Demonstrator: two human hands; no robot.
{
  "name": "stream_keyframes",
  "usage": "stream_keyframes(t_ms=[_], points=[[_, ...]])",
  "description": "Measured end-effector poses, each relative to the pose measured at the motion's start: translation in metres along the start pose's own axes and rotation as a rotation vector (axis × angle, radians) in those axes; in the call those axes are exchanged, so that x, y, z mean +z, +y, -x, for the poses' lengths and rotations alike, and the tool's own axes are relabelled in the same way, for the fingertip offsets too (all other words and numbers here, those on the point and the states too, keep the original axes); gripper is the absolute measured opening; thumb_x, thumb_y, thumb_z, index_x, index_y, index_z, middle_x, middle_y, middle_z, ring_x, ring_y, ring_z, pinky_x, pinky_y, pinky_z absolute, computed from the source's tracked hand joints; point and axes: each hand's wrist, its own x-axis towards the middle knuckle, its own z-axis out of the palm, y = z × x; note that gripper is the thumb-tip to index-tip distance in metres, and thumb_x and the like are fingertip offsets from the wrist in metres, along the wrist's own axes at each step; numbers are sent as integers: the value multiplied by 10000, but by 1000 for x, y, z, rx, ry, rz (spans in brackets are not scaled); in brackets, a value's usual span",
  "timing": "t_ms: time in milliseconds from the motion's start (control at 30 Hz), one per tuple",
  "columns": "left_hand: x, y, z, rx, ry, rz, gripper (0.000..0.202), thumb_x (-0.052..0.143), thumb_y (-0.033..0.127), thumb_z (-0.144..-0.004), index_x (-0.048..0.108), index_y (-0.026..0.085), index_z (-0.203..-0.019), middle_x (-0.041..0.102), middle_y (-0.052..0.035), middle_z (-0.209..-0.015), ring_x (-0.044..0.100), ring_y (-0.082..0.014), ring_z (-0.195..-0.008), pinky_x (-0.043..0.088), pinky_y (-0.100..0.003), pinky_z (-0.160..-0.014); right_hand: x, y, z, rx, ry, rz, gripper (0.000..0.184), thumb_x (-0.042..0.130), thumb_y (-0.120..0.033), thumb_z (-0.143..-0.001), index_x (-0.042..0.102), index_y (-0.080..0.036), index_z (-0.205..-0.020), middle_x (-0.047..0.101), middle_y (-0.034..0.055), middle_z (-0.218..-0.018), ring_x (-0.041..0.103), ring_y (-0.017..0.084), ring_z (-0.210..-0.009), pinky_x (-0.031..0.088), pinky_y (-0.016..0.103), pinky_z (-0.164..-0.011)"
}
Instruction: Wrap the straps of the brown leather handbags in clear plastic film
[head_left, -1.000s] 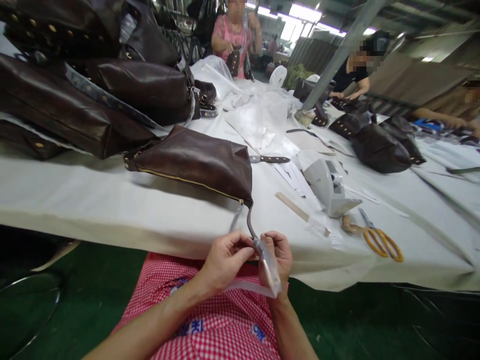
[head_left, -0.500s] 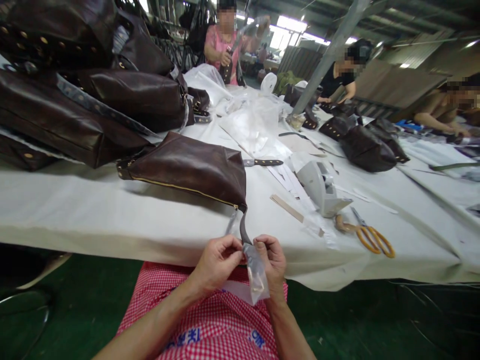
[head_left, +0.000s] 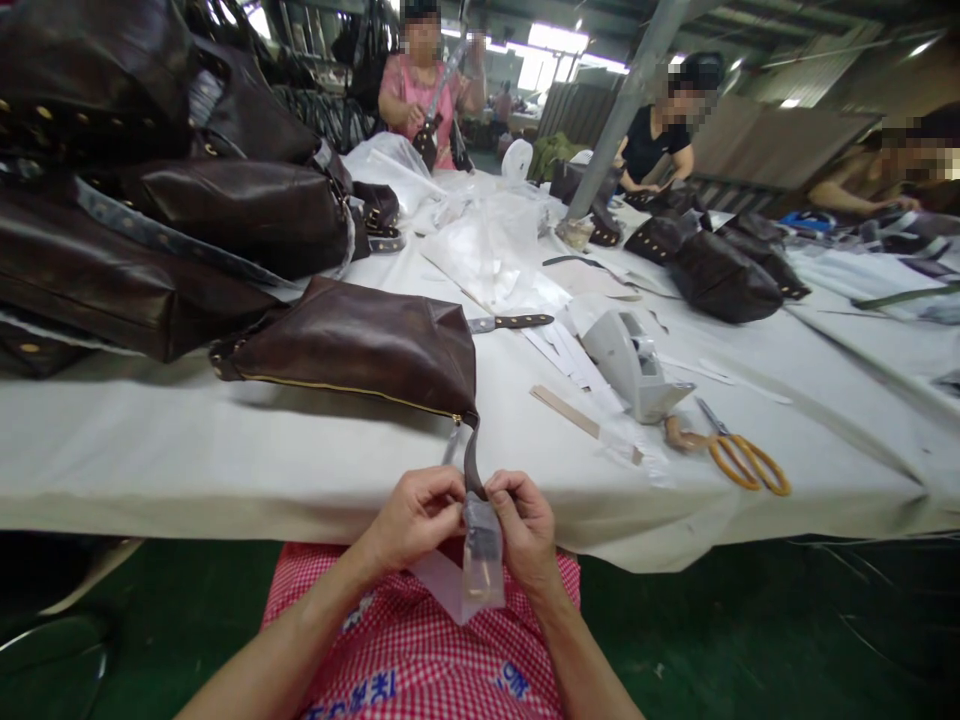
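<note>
Brown leather is shown in the bag [head_left: 352,345], which is laid near the front edge of the white-covered table [head_left: 112,450], its zipper [head_left: 337,385] turned toward the wearer. From its right-hand corner a narrow strap [head_left: 472,462] is hung over the table's edge, and its end is wrapped in a clear plastic sleeve [head_left: 483,565]. One side of the sleeve's upper part is pinched between the thumb and fingers of the left hand [head_left: 420,520]; the other side is pinched likewise by the right hand [head_left: 525,525]. Whether the strap itself is also gripped cannot be told. Both hands are held close together, above a red-and-white checked apron [head_left: 435,650]. To the left, more dark bags [head_left: 232,215] are piled. Just beyond the bag's right end, a studded strip [head_left: 523,321] is laid flat; farther right, a grey tape dispenser [head_left: 626,365] and orange-handled scissors [head_left: 748,462] are set near each other. Across the table, a dark studded piece [head_left: 425,143] is held by a co-worker in pink [head_left: 442,100].
</note>
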Motion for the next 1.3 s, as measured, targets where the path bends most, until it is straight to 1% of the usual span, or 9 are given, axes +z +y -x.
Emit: stream_keyframes(t_ms=[100, 200, 300, 433, 633, 800, 967, 1100, 1300], points=[[-5, 0, -5, 172, 81, -204, 145, 523, 81, -759, 635, 165, -721, 608, -105, -1046, 576, -206, -969, 484, -309, -832, 5, 0, -2, 141, -27, -72, 228, 642, -395, -851, 637, -217, -995, 519, -28, -709, 463, 103, -583, 389, 210, -516], [-15, 2, -12, 244, -8, -270, 186, 502, 61, -777, 647, 177, -766, 544, -125, -1288, 543, -230, -1117, 469, -353, -933, 9, -2, -8, 194, -38, -86, 357, 658, -415, -838, 627, -213, -1131, 497, -33, -699, 430, 90, -562, 369, 203, -493], [-21, 2, -20, 293, -137, -269, 209, 474, 46, -788, 636, 179, -795, 605, -118, -1212, 573, -212, -1093, 479, -345, -928, 12, -5, -14, 278, 10, -183, 433, 710, -432, -785, 624, -205, -1144, 430, -70, -606, 339, 64, -482, 301, 188, -437], [-19, -2, -25, 266, -104, -251, 170, 488, 68, -797, 614, 176, -759, 645, -95, -1009, 607, -182, -939, 504, -306, -823, 13, -10, -16, 462, 23, -322, 494, 774, -458, -694, 640, -179, -1079, 349, -111, -514, 209, 39, -424, 213, 180, -409], [-13, 0, -29, 277, -135, -310, 160, 477, 114, -838, 583, 184, -742, 638, -74, -884, 586, -165, -828, 492, -278, -752, 5, -17, -24, 485, -80, -297, 384, 744, -499, -718, 667, -152, -866, 328, -111, -477, 206, 37, -426, 178, 175, -419], [-18, 1, -32, 317, -143, -448, 162, 481, 71, -812, 597, 183, -794, 607, -100, -1050, 579, -187, -971, 481, -290, -840, -2, -30, -39, 564, -131, -173, 378, 823, -428, -606, 579, -141, -648, 508, -61, -530, 366, 34, -433, 269, 166, -435], [-22, 0, -33, 208, 20, -485, 156, 489, 97, -809, 611, 185, -768, 591, -80, -995, 573, -189, -938, 469, -298, -816, 5, -34, -40, 620, -168, -144, 359, 828, -385, -568, 548, -162, -587, 547, -60, -493, 458, 61, -437, 393, 197, -491], [-19, 4, -22, -85, 112, -255, 143, 487, 238, -876, 617, 183, -901, 635, -49, -894, 597, -176, -816, 477, -281, -734, 9, -35, -44, 620, -141, -217, 340, 818, -355, -575, 536, -166, -567, 496, -86, -448, 376, 34, -385, 389, 191, -474], [-6, 12, 11, -433, -74, 177, 209, 616, 278, -752, 620, 150, -918, 656, -23, -790, 584, -174, -742, 461, -270, -686, 13, -31, -43, 541, -174, -192, 362, 772, -437, -639, 539, -166, -587, 521, -59, -472, 388, 47, -400, 338, 186, -451]])
